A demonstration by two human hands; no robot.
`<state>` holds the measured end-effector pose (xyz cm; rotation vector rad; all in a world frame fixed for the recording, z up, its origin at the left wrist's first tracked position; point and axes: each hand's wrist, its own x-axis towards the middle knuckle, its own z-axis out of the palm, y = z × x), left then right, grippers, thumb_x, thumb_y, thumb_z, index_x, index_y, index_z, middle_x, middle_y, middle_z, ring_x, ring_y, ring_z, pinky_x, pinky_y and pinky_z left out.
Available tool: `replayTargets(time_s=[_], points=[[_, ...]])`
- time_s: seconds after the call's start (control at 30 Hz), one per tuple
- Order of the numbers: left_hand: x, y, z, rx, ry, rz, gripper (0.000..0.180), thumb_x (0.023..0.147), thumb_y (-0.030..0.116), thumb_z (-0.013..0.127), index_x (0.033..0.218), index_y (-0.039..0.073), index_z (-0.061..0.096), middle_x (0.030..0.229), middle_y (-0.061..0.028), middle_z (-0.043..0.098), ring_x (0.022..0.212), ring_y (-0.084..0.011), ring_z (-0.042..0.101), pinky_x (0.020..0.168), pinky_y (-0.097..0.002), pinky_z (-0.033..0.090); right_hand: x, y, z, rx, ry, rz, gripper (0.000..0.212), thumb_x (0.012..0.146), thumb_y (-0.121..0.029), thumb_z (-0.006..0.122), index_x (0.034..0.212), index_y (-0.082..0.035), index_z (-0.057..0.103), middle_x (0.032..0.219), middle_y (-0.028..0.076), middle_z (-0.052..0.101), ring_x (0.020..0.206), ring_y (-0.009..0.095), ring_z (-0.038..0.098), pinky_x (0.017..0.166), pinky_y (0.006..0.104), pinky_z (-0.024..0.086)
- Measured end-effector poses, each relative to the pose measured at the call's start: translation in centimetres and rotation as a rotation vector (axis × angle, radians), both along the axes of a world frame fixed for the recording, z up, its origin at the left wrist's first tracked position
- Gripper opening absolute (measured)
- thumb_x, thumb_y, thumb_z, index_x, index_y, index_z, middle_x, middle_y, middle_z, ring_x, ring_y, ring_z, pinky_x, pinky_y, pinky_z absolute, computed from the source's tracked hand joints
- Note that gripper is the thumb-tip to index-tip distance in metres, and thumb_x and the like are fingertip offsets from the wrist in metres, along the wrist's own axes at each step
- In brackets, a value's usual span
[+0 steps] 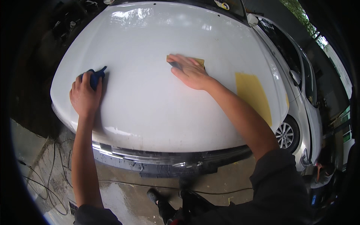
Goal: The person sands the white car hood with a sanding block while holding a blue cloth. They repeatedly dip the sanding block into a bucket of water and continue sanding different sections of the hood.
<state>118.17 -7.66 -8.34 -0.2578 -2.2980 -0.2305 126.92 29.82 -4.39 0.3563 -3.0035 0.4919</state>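
Observation:
A large white car hood (150, 97) spreads in front of me. On its left side my left hand (85, 93) grips a dark blue thing (95, 78) with a narrow pointed tip, perhaps a bunched cloth; my fingers cover much of it. Near the middle, my right hand (191, 73) lies flat over a yellow sheet of sandpaper (200, 60), pressed against the hood. A grey part shows beside the thumb. To the right of that hand, partly behind my forearm, is a matte yellow patch (252, 92) on the hood.
Below the hood's front edge runs the dark, wet-looking bumper (168, 168). Black cables (48, 183) lie on the concrete floor at left and across it near my feet. Another silver car (288, 56) stands close on the right. A person (324, 174) is at the lower right.

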Motion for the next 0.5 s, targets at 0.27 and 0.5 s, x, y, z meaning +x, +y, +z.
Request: replayTargets(time_s=[0.27,0.5], points=[[0.5,-2.2,-0.7,-0.031,-0.056,0.116,0.036,0.093,0.040,0.075,0.120,0.016,0.072,0.114,-0.0091,0.072,0.106,-0.0304,0.070,0.091,-0.0452,0.055,12.7,-3.1,-2.3,0.051,-0.146,0.230,0.056,0.112,-0.040,0.039,0.164,-0.020,0.040,0.176,0.001,0.027,0.163,0.022,0.020,0.134,0.0462,0.011],[-0.2,-0.1,-0.4,-0.010,-0.023,0.041,0.035,0.093,0.039,0.075,0.118,0.015,0.072,0.117,-0.0097,0.073,0.106,-0.0322,0.071,0.089,-0.0452,0.056,0.5,1.8,-0.7,0.058,0.069,-0.074,0.055,0.113,-0.045,0.035,0.155,-0.012,0.047,0.172,0.003,0.033,0.161,0.022,0.025,0.132,0.0442,0.018]])
